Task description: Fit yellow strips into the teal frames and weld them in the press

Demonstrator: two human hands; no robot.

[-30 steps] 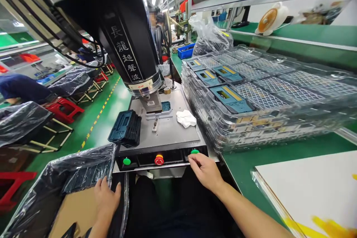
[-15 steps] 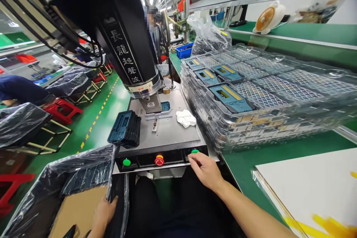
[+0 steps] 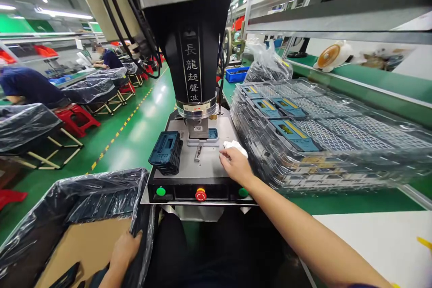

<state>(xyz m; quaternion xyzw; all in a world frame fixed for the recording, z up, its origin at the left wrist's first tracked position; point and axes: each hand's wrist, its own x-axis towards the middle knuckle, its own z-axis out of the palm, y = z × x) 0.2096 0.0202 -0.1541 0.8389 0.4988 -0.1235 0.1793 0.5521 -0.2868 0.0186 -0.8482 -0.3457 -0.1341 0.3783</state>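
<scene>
Step in hand: reaching over the grey metal machine bed (image 3: 205, 166) toward the crumpled white cloth (image 3: 235, 146); judged as the pause between press cycles, with a part seated under the black cylindrical ultrasonic welding head (image 3: 193, 49).
Right hand (image 3: 235, 166): palm down on the bed, fingers loosely spread and curled, gripping nothing that shows; fingertips just beside the cloth, possibly touching its near edge, contact hard to tell.
Left hand (image 3: 123, 250): low at the near left, fingers bent over the rim of the cardboard box lined with black plastic film (image 3: 84, 202); seems to pinch the film, true grip not visible.
Seated part: small blue plastic piece (image 3: 212, 133) in the fixture directly below the horn, only one corner showing; orientation not readable.
Loose parts: stack of dark teal rectangular plastic housings (image 3: 167, 152) at the bed's left edge, leaning, open windowed faces toward the camera and slightly up; long axis running away from the person, tilted a little right.
Supply: clear blister trays stacked on the green bench (image 3: 324, 139), blue and yellow parts lying flat in the far-left pockets.
Controls: left green button (image 3: 161, 191), red mushroom button (image 3: 200, 195), right green button (image 3: 243, 192), all untouched.
Next move calls for: probably a light pinch on the cloth, wrist kept clear of the horn.
</scene>
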